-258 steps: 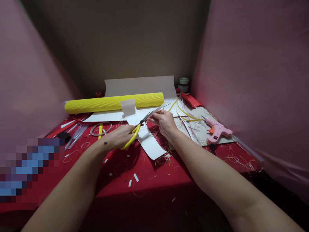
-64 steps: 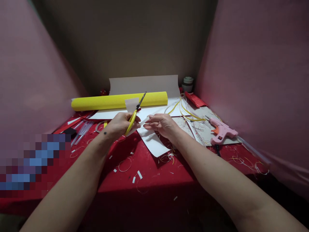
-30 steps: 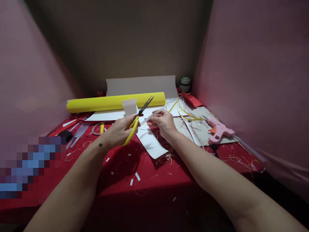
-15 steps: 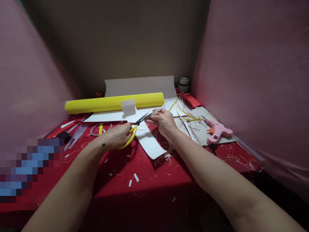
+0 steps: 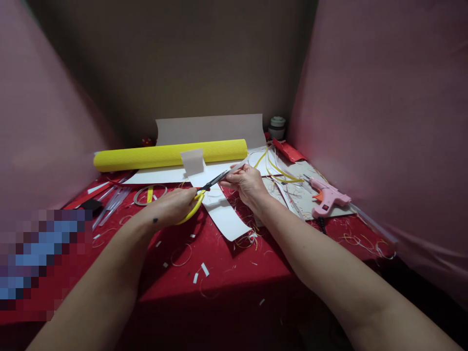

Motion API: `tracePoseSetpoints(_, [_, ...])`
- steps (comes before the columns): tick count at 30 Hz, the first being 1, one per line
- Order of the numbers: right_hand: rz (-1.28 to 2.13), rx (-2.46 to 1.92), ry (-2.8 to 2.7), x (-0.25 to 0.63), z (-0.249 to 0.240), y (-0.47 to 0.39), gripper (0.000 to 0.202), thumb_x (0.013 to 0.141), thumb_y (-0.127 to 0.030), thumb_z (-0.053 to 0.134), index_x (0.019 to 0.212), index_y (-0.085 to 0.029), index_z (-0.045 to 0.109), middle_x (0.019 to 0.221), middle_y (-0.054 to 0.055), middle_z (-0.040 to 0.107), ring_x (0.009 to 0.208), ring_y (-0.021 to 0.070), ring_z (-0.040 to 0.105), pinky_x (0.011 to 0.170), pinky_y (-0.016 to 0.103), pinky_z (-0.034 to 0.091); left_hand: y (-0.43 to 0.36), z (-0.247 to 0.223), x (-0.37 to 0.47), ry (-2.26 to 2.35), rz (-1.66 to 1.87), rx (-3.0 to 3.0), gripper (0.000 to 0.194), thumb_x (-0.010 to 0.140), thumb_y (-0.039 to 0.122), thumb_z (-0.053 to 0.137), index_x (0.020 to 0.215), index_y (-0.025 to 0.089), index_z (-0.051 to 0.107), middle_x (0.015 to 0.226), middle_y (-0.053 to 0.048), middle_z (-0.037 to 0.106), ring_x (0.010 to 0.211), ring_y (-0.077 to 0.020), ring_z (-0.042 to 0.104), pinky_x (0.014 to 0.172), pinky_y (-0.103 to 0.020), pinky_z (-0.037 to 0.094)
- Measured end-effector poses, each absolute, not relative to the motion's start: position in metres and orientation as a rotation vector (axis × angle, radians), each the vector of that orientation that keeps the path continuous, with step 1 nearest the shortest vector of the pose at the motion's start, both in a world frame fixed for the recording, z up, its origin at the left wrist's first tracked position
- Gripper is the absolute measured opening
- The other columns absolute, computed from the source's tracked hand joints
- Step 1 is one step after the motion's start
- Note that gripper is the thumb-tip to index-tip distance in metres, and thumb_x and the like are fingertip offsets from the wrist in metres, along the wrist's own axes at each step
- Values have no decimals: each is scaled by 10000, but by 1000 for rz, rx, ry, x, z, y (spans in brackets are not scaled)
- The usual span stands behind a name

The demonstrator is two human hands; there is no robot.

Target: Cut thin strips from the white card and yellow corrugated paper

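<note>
My left hand (image 5: 177, 204) is closed round the yellow handles of the scissors (image 5: 214, 182), whose dark blades point up and to the right. A thin white strip (image 5: 239, 165) is pinched in my right hand (image 5: 246, 183), close to the blade tips. Beneath the scissors a curled white paper (image 5: 227, 219) lies over the table, its upper end standing up in front of the yellow corrugated roll (image 5: 146, 156). The blades look nearly closed along the strip.
A pink glue gun (image 5: 331, 197) lies on a grey board at the right. Yellow strips (image 5: 285, 178) and a red packet (image 5: 288, 151) are behind it. Clear sticks (image 5: 113, 204) and a wire coil (image 5: 139, 199) lie left. Scraps dot the red cloth (image 5: 234, 265).
The scissor blades, apart before, have come together. My hands stay in nearly the same place, and the whole view has shifted slightly.
</note>
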State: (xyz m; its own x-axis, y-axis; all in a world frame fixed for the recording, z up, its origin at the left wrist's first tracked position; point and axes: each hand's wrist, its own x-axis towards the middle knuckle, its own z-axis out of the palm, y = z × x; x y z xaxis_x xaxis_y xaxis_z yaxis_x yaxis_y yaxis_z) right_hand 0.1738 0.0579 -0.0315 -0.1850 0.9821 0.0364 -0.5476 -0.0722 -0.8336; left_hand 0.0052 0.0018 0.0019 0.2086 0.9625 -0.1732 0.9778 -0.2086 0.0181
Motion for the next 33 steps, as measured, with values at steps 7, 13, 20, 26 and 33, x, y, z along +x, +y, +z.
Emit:
tracePoseSetpoints(7, [1580, -650, -898, 174, -34, 57, 332, 544, -27, 604, 785, -183, 438, 635, -37, 535, 591, 123, 597, 638, 313, 552, -3, 10, 8, 1854, -259, 2312, 216, 808, 270, 296, 705, 180, 462, 725, -72, 581, 583, -134, 464, 538, -252, 304])
tracePoseSetpoints(13, [1591, -660, -913, 172, -33, 53, 329, 535, -20, 587, 780, -179, 436, 619, -42, 562, 553, 121, 606, 565, 269, 549, -1, 1, 6, 1783, -202, 2338, 207, 818, 304, 289, 787, 185, 455, 711, -59, 569, 543, -128, 448, 521, -256, 312])
tracePoseSetpoints(20, [1598, -646, -896, 173, -32, 52, 333, 529, -19, 594, 777, -176, 437, 612, -39, 568, 545, 121, 604, 568, 271, 552, 1, 3, 7, 1817, -230, 2353, 262, 816, 355, 311, 715, 185, 483, 699, -71, 584, 563, -141, 469, 539, -265, 310])
tracePoseSetpoints(26, [1623, -635, -887, 173, -33, 52, 328, 520, -19, 598, 769, -173, 450, 605, -44, 547, 544, 114, 595, 605, 289, 550, -1, 11, 8, 1802, -220, 2301, 282, 814, 358, 332, 672, 176, 494, 691, -66, 587, 582, -138, 469, 559, -260, 330])
tracePoseSetpoints(33, [1667, -682, -944, 178, -32, 58, 205, 549, -42, 580, 684, -169, 491, 594, 5, 580, 605, 162, 620, 634, 341, 542, -1, 12, 4, 1823, -132, 2230, 263, 786, 361, 380, 653, 179, 515, 659, -63, 591, 547, -138, 474, 530, -265, 321])
